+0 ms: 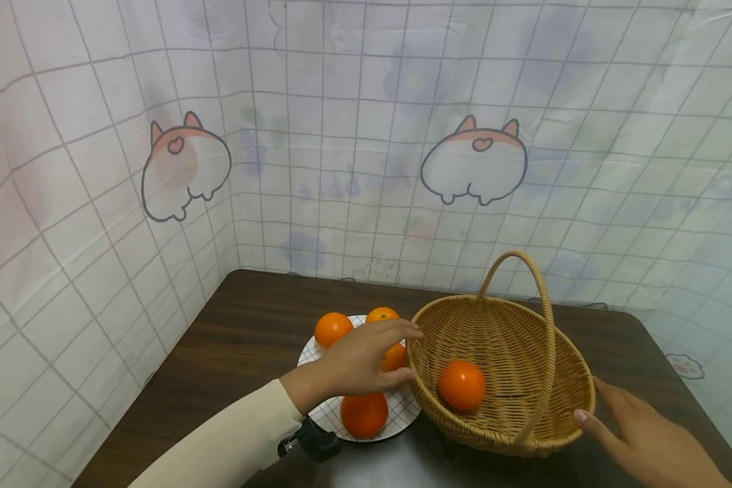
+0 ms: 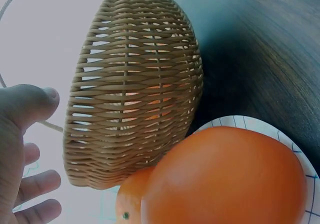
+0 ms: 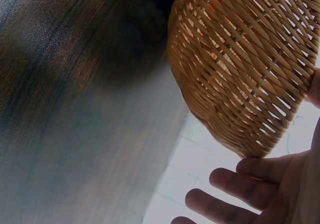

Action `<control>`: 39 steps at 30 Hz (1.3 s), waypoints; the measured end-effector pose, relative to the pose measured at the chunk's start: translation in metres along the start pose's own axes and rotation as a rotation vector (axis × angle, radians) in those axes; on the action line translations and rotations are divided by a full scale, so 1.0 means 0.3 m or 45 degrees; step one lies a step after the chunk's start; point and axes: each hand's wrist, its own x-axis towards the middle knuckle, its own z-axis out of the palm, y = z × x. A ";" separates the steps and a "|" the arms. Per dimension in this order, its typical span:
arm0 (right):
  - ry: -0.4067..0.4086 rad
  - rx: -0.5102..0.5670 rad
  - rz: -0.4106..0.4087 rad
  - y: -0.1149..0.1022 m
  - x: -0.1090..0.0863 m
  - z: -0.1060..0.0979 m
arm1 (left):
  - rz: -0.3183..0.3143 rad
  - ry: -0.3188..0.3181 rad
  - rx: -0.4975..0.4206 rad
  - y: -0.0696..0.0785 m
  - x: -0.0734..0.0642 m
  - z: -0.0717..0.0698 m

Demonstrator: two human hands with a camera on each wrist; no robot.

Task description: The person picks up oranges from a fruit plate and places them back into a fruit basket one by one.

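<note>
A tan wicker basket point(image 1: 500, 339) with a tall hoop handle stands right of centre. One smooth orange-red round fruit point(image 1: 461, 385) lies inside it. My right hand point(image 1: 653, 430) holds the basket's right rim, thumb lapped over the edge and fingers outside. Just left of the opposite rim, my left hand point(image 1: 356, 356) hovers over a checked white plate point(image 1: 396, 423), fingers extended and nothing in them. On that plate are oranges point(image 1: 333, 330) and a larger orange-red fruit point(image 1: 364, 415) at the front. My left hand partly covers another orange point(image 1: 394, 357).
Dark wood-grain table point(image 1: 256, 318) lies under everything. White grid-patterned cloth point(image 1: 354, 169) with cartoon animal prints hangs behind and at both sides. A black strap device point(image 1: 317, 440) sits at my left wrist, close to the plate's front.
</note>
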 end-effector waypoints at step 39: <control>-0.035 0.010 0.003 0.010 0.012 -0.005 | -0.244 -0.044 -0.075 -0.063 -0.254 0.003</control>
